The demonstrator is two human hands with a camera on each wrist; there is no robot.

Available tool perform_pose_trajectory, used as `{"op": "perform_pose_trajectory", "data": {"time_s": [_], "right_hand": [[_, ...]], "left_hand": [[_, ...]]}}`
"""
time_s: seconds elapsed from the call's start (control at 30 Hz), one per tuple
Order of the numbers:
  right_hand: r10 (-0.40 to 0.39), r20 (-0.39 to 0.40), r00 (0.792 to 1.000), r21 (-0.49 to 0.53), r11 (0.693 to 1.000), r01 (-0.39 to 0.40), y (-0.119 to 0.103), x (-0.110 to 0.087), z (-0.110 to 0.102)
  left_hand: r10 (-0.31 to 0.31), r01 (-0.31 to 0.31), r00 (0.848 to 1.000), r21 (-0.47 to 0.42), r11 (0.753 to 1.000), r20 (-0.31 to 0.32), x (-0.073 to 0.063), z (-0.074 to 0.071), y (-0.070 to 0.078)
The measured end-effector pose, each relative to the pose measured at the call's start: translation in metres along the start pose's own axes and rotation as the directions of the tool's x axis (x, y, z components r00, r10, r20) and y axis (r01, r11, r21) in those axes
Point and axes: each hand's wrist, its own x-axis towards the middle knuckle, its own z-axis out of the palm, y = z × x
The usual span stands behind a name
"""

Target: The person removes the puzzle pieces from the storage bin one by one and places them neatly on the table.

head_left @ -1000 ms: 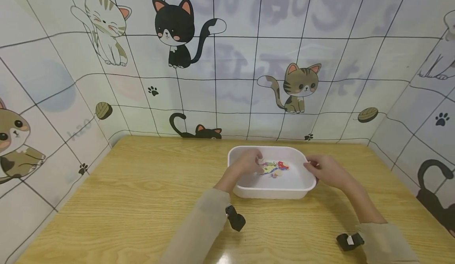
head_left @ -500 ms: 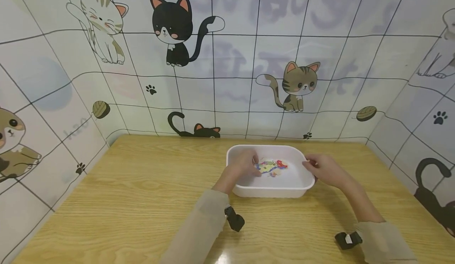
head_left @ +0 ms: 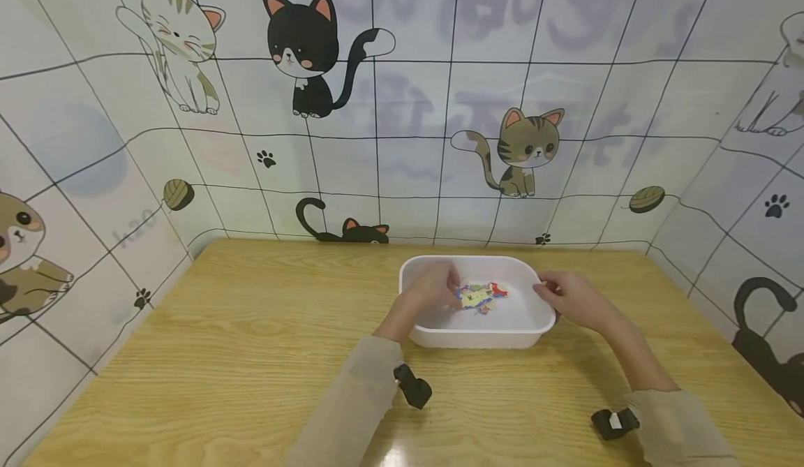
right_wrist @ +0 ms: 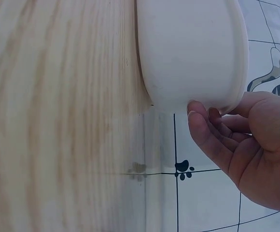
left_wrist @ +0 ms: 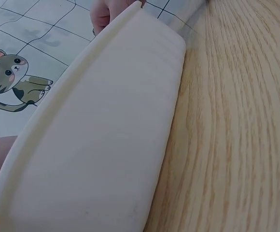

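Note:
A white plastic basin [head_left: 477,340] stands on the wooden table. Several small flat colourful pieces, yellow, blue and red [head_left: 475,297], lie together on its floor. My left hand [head_left: 433,287] reaches over the near left side into the basin, its fingers bent at the left edge of these pieces; whether it pinches one is hidden. In the left wrist view the basin wall blocks most of that hand. At the basin's right end my right hand [head_left: 574,301] grips the rim, with fingers [right_wrist: 207,137] under it in the right wrist view.
Bare wood table [head_left: 264,327] extends to the left and in front of the basin. Behind and at both sides rises a white cloth backdrop [head_left: 414,174] with a grid and cartoon cats. A black wrist camera [head_left: 413,386] sits at the left cuff.
The colourful pieces have shifted slightly beside my left fingers, which moved a little within the basin. My right hand keeps its hold on the rim. The head view has drifted slightly.

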Motion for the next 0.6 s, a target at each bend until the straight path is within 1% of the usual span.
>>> {"op": "perform_pose_trajectory", "data": {"time_s": [0.1,0.27,0.43,0.53,0.6], "right_hand": [[0.001,0.002,1.000,0.001,1.000,-0.001,-0.0012,0.0002,0.0001],[-0.002,0.002,1.000,0.018,1.000,0.002,-0.0019,0.0005,0.0002],[0.024,0.012,1.000,0.062,0.998,-0.024,-0.0015,-0.0004,0.0010],[0.034,0.018,0.999,0.081,0.996,-0.035,-0.0023,-0.0010,0.0012],[0.033,0.018,0.999,0.076,0.997,-0.034,-0.0025,-0.0010,0.0012]], "left_hand": [[0.022,-0.021,1.000,-0.031,0.999,0.005,0.0018,-0.0001,-0.0014],[0.022,-0.021,1.000,-0.099,0.995,0.014,0.0019,-0.0008,-0.0014],[0.051,-0.049,0.999,-0.146,0.988,0.013,0.0003,-0.0035,0.0000],[0.074,-0.073,0.997,-0.151,0.986,-0.001,-0.0013,-0.0061,0.0006],[0.083,-0.084,0.996,-0.155,0.984,-0.009,-0.0024,-0.0077,0.0003]]}}
